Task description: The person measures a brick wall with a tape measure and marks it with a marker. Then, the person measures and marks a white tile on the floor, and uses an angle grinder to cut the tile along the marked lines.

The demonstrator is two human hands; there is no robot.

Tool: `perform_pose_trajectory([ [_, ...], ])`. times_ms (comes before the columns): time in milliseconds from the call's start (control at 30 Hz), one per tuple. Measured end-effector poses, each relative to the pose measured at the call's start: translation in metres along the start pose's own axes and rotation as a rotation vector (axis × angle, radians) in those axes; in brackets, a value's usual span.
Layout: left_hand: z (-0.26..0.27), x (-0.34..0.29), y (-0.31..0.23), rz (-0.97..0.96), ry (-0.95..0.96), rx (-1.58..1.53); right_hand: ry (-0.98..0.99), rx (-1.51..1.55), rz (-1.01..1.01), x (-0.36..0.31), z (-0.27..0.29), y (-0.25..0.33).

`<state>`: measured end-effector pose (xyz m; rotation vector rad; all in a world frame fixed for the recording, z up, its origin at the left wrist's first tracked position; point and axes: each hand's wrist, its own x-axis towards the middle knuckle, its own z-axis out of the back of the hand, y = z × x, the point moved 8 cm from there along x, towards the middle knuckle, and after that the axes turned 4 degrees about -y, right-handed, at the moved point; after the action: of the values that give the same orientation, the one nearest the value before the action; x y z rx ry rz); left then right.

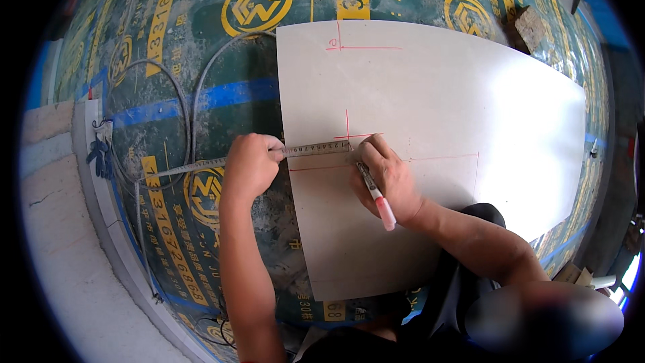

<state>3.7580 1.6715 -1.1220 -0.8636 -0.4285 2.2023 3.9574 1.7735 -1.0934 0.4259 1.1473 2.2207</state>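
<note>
Left hand: the fingers are curled in, and the measuring tape is pinched between thumb and fingers beside the panel's left edge.
Right hand: the fingers are bent and closed around the marker; the tape's end is met at the fingertips, but whether it is pinched or only pressed down cannot be told.
Measuring tape: it is stretched between the two hands across the white panel, and its other part is run out left of the left hand over the green floor covering.
Marker: it is held slantwise, its pinkish end pointed toward the lower edge.
Red cross mark: it is drawn just above the tape's end.
</note>
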Motion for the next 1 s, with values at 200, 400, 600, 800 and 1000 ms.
perform_pose_trajectory([
  [200, 0.001, -0.012, 0.0, 0.009, -0.012, -0.055, -0.12, 0.195, -0.002, 0.009, 0.026, -0.011],
  [400, -0.011, -0.037, 0.004, -0.009, 0.03, 0.008, -0.129, 0.302, -0.17, 0.02, 0.034, -0.038],
  [600, -0.018, -0.04, 0.015, 0.038, 0.075, -0.053, -0.076, 0.291, -0.206, 0.023, 0.022, -0.05],
  [800, -0.02, -0.038, 0.016, 0.027, 0.082, -0.037, -0.089, 0.233, -0.113, 0.022, 0.021, -0.047],
  [1000, -0.018, -0.039, 0.017, 0.039, 0.078, -0.058, -0.073, 0.189, -0.171, 0.021, 0.019, -0.048],
])
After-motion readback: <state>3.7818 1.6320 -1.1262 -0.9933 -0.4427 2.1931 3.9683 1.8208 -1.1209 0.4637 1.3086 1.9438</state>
